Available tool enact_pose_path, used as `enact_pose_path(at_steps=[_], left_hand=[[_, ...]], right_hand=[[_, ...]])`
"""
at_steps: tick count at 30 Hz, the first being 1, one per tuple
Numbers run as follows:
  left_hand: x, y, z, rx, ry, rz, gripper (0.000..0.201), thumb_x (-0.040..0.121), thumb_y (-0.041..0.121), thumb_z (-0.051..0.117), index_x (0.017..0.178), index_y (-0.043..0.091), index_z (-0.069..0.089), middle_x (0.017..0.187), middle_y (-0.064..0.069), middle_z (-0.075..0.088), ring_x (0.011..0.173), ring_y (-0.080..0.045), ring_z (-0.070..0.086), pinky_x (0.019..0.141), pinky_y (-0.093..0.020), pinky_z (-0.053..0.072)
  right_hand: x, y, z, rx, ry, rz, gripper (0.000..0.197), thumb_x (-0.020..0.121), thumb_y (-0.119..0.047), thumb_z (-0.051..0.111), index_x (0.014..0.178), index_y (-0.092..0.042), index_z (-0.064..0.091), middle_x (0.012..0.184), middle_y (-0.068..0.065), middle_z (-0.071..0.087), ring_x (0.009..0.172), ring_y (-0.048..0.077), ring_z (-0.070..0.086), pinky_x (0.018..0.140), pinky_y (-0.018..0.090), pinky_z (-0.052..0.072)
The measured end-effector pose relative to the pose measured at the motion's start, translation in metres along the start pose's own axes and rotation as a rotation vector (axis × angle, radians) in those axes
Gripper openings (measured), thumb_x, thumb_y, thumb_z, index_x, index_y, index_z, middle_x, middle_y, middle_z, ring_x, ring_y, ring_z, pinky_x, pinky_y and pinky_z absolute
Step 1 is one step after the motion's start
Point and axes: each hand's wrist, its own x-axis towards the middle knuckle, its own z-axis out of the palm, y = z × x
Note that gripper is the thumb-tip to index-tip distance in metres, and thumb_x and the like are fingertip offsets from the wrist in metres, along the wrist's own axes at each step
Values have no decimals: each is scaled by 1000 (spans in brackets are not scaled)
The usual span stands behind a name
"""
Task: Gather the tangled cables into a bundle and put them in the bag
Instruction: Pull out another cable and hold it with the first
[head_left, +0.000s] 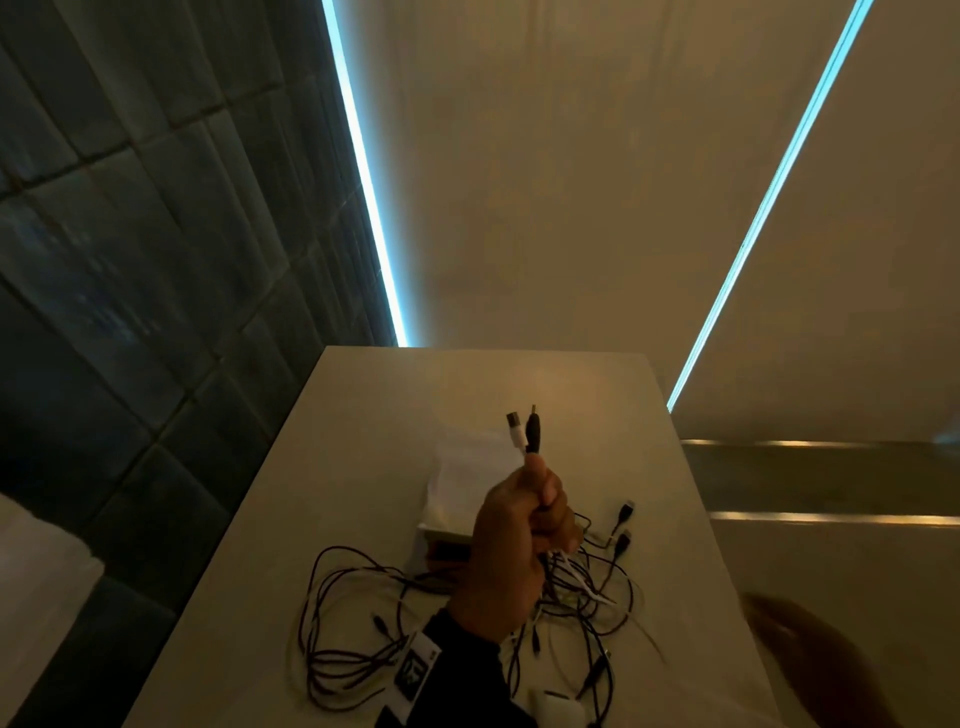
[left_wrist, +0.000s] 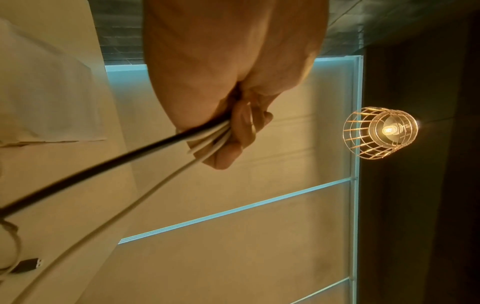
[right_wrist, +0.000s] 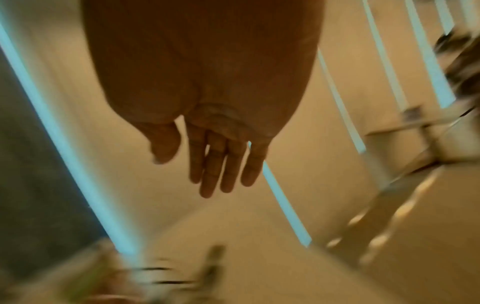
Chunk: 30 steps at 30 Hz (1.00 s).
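Observation:
My left hand (head_left: 524, 525) is raised above the table and grips several cables in its fist. A white plug (head_left: 517, 430) and a black plug (head_left: 534, 430) stick up out of it. In the left wrist view my left hand (left_wrist: 233, 133) holds a black cable (left_wrist: 103, 166) and white cables (left_wrist: 207, 144) that run down to the left. A tangle of black and white cables (head_left: 363, 623) lies on the table under the hand. A white bag (head_left: 470, 478) lies behind it. My right hand (head_left: 800, 644) is blurred at the lower right, fingers (right_wrist: 215, 164) straight and holding nothing.
The white table (head_left: 597, 405) stands against a pale wall with blue light strips (head_left: 369, 182). A white charger (head_left: 553, 706) lies at the near edge. A black plug (left_wrist: 28, 265) rests on the table. A wire-cage lamp (left_wrist: 380, 132) hangs overhead.

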Motion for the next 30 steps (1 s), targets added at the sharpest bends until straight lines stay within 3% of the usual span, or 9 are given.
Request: enact_pose_path(at_steps=[2,4,9,11,15,22,25,28,30], left_hand=[[3,-3,2,24,2,-8,40,99,33,36,65,13,41,50,4,24,41,-9,23,45,-24,32],[3,-4,5,51,9,-7,40,99,33,36,65,13,41,51,4,23,41,-10,22,46,-25,30],[2,1,-8,84,19,-50,37,90,40,42,67,11,41,49,0,40,44,-14,39,52,-28,43],[-1,4,-21,114,-50,-163,39,93,40,38,68,10,44,72,-17,68,69,-30,66,74,-39,55],[-8,23,-43,126,-96,-320,42,92,41,40,64,11,49,113,-36,63,103,-50,63,95,-55,49],[-12,57,-56,261,25,-204,38,85,42,42,68,8,45,97,-33,69,84,-40,71,72,-45,59],[-11,53,-50,317,36,-78,37,91,36,38,67,8,43,77,-24,71,80,-36,70,77,-40,58],[-6,32,-28,189,65,15,37,93,38,40,68,11,44,50,-2,38,47,-18,42,58,-33,49],[-4,22,-8,77,42,10,39,96,38,40,68,13,47,54,2,24,45,-11,23,43,-25,31]], right_hand=[[-15,-44,21,41,-229,-257,35,87,-53,52,111,-33,67,114,-22,66,107,0,61,84,12,45],[-32,-90,44,165,-377,-408,34,84,-58,55,107,-37,69,108,-28,67,102,-10,60,79,6,46],[-44,-113,62,283,-245,-526,14,82,-28,65,70,-27,71,64,0,66,56,8,60,55,24,48],[-35,-103,52,171,-149,-512,19,85,-15,65,69,-24,69,64,-4,66,59,7,60,55,17,45],[-13,-61,21,12,50,-341,23,86,-27,59,65,-24,65,60,-2,64,58,13,59,54,28,46],[15,41,-26,-107,115,210,27,86,-20,69,61,-31,72,81,9,70,80,29,62,91,50,46],[16,56,-31,-209,39,234,42,84,-17,71,46,-33,68,76,6,71,72,24,63,86,39,46],[5,25,-12,-475,-285,185,25,88,-47,59,64,-41,60,107,-6,69,102,10,61,89,23,43],[-4,-3,1,-443,-386,-55,53,74,-81,38,92,-41,68,124,-14,61,115,1,54,96,18,40]])
